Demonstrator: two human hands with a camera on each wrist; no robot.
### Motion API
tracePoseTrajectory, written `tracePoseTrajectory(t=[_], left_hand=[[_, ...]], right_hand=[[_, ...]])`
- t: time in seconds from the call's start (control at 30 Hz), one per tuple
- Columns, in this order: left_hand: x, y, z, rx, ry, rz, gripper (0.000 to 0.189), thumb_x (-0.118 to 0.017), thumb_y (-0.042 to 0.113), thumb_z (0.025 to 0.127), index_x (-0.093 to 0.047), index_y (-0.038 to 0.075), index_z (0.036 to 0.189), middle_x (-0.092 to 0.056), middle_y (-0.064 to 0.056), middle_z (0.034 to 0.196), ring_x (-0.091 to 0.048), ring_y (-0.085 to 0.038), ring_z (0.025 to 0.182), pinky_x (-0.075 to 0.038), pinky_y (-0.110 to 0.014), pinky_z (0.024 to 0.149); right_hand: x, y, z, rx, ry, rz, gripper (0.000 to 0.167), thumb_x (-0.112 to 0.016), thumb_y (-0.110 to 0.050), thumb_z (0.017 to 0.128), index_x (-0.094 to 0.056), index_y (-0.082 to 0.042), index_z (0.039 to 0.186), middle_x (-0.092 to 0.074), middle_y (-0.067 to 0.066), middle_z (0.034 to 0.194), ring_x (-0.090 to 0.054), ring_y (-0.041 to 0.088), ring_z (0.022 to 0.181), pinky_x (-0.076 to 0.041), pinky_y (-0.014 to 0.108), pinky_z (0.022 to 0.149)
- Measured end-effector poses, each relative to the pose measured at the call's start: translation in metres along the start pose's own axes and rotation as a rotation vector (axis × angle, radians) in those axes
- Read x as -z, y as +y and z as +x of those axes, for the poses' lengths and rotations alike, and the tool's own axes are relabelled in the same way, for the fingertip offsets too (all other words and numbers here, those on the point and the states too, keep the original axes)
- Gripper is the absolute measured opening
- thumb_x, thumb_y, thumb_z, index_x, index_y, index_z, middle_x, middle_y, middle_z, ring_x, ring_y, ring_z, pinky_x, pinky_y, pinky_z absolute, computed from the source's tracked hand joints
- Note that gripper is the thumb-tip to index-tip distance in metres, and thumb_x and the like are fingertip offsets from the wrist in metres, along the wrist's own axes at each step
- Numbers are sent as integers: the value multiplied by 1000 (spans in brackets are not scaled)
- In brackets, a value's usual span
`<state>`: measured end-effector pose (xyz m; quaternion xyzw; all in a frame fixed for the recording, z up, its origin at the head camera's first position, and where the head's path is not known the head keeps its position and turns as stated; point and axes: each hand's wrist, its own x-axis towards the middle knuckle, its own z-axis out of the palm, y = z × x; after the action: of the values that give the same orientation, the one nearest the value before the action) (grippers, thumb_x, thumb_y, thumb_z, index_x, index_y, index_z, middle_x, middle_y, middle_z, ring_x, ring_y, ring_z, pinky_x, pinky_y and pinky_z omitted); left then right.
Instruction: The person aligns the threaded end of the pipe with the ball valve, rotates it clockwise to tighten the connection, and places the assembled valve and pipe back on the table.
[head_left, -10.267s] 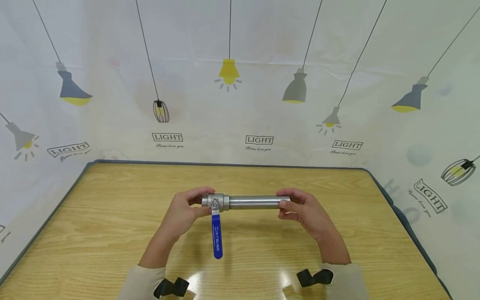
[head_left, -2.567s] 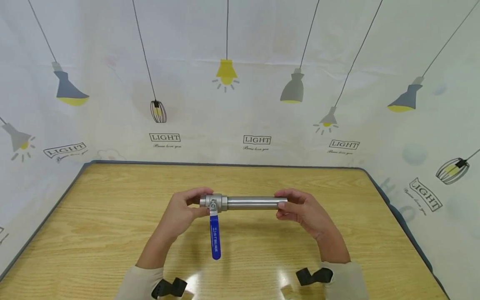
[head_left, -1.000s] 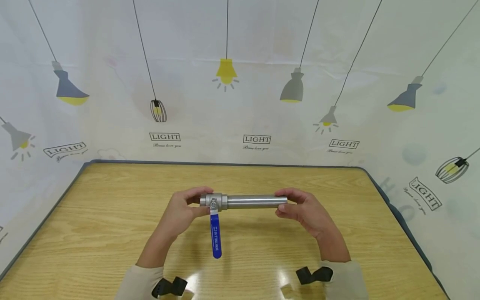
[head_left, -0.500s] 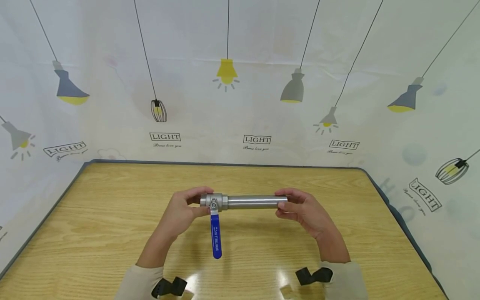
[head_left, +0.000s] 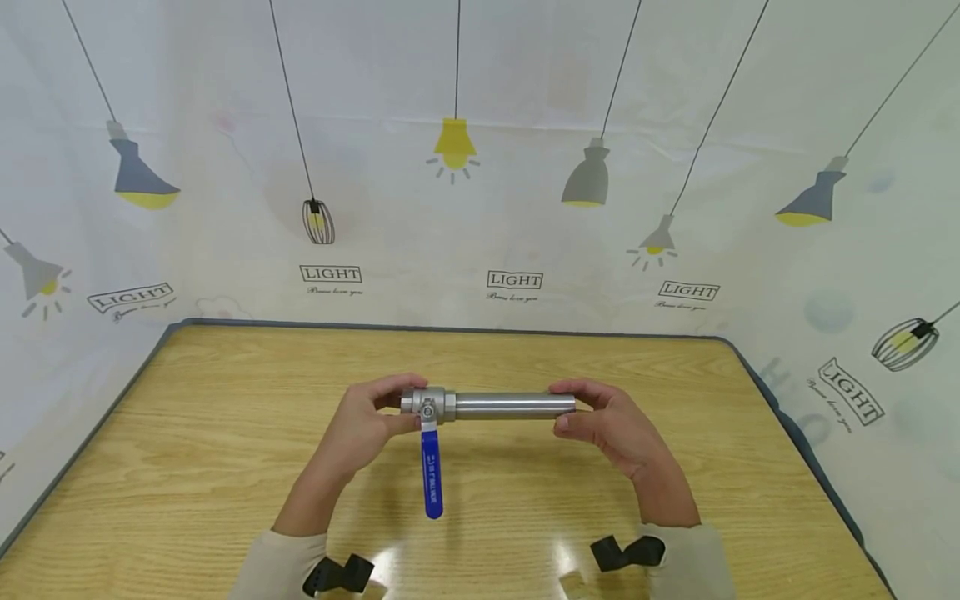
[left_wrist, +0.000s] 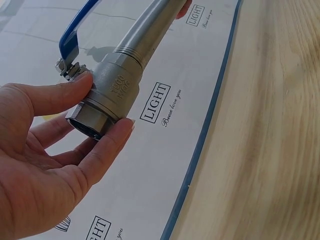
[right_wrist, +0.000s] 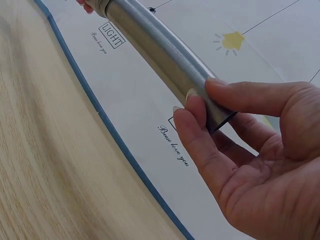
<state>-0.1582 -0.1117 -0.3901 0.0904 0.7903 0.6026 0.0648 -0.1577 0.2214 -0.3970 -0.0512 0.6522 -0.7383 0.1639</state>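
A steel ball valve (head_left: pixel 427 403) with a blue lever handle (head_left: pixel 432 475) is joined to a straight metal pipe (head_left: pixel 513 406), held level over the table in the head view. My left hand (head_left: pixel 367 425) grips the valve body at its outer end. In the left wrist view the thumb lies beside the lever's nut (left_wrist: pixel 74 70), fingers round the hexagonal end (left_wrist: pixel 92 120). At the pipe's free end, my right hand (head_left: pixel 611 425) pinches the tube between thumb and fingers. The right wrist view shows the pipe's end (right_wrist: pixel 217 112) between them. The lever points toward me.
A wooden table (head_left: pixel 225 417) with a dark blue edge (head_left: pixel 450 330) lies beneath both hands. White cloth (head_left: pixel 405 233) printed with lamps stands behind and at both sides. Each sleeve (head_left: pixel 288 562) bears a black strap (head_left: pixel 628 552) at the wrist.
The right thumb and fingers shift repeatedly around the pipe's end, the thumb now lower on it than half a second ago. The left hand and the valve stay almost still.
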Motion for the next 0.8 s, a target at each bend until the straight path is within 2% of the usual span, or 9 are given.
tracePoseTrajectory(t=[0.2,0.37,0.67,0.8], left_hand=[[1,0,0,-7,1,2,40,-70,-4,82,-68,12,118,-64,-11,117,-58,-27,105,-53,-36,84],[1,-1,0,-4,2,3,40,-70,-4,82,-68,12,119,-63,-11,118,-58,-27,105,-54,-36,84],[1,1,-1,-4,5,4,39,-71,-3,83,-68,12,118,-63,-11,118,-57,-27,106,-54,-36,84],[0,2,-1,-4,5,4,39,-71,-3,83,-68,11,119,-63,-11,118,-57,-27,106,-54,-36,84]], right_hand=[[-1,0,0,-5,15,33,34,-68,7,84,-69,-11,112,-58,6,114,-66,20,98,-56,33,84],[-1,1,2,-3,39,55,32,-69,8,83,-70,-11,109,-60,6,111,-65,23,100,-56,34,83],[0,2,3,-3,26,54,28,-67,3,87,-70,-12,110,-60,8,107,-69,19,82,-57,32,78],[0,2,2,-4,25,52,28,-67,1,89,-67,-7,115,-60,9,104,-69,17,79,-57,31,77]])
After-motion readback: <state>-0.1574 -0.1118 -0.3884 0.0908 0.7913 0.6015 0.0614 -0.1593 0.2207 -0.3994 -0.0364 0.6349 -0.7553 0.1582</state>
